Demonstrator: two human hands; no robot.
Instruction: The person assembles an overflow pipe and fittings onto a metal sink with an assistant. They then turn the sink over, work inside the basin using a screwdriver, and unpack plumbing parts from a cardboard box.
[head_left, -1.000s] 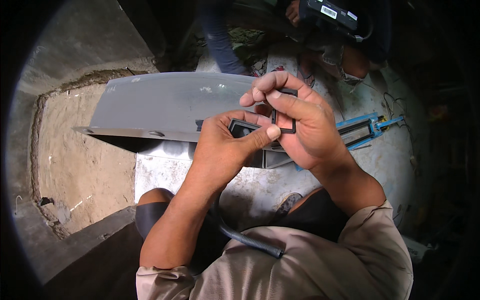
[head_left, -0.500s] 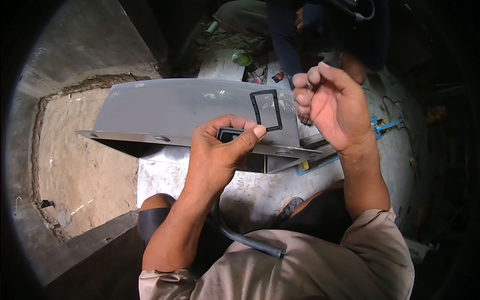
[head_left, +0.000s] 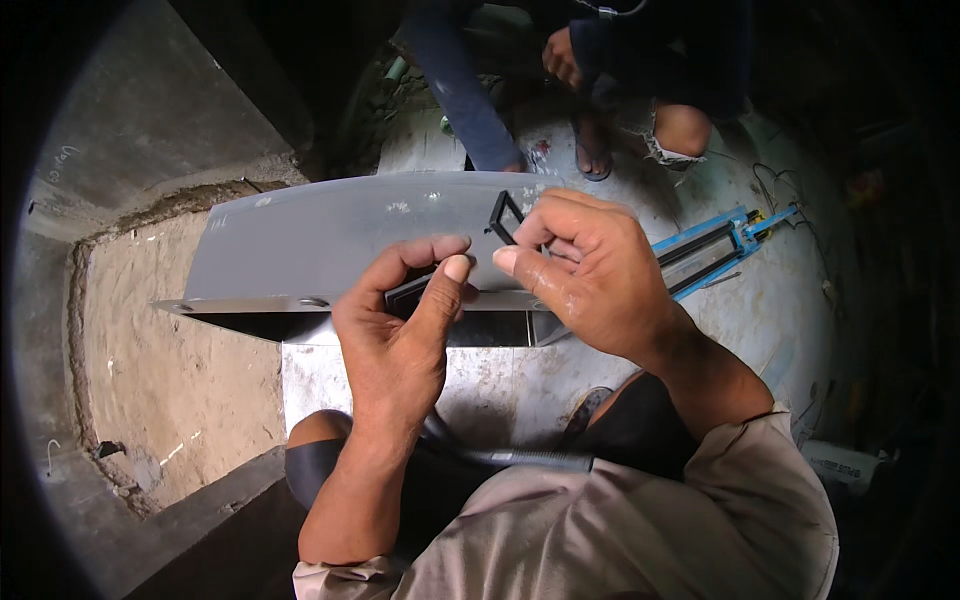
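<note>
A thin black rectangular frame (head_left: 496, 213) stands tilted in my right hand (head_left: 605, 275), pinched between thumb and curled fingers that hide its lower part. My left hand (head_left: 392, 335) closes around a second black rectangular piece (head_left: 406, 294), largely covered by thumb and fingers. The hands face each other, a small gap apart, above a long grey sheet-metal basin (head_left: 320, 235) lying on its side. The basin's flange with oval slots points toward me. Across my lap runs a grey corrugated hose (head_left: 545, 459).
Opposite me a person in dark clothes reaches down behind the basin; their other hand (head_left: 563, 57) is by their knee. A blue tile cutter (head_left: 735, 240) lies at right on the pale floor slab (head_left: 480, 390). A sandy pit (head_left: 180, 330) and concrete wall (head_left: 150, 110) are left.
The black frame has passed from my left hand's fingertips to my right hand, which came down and left from its raised position. The other person's arm has reached down behind the basin.
</note>
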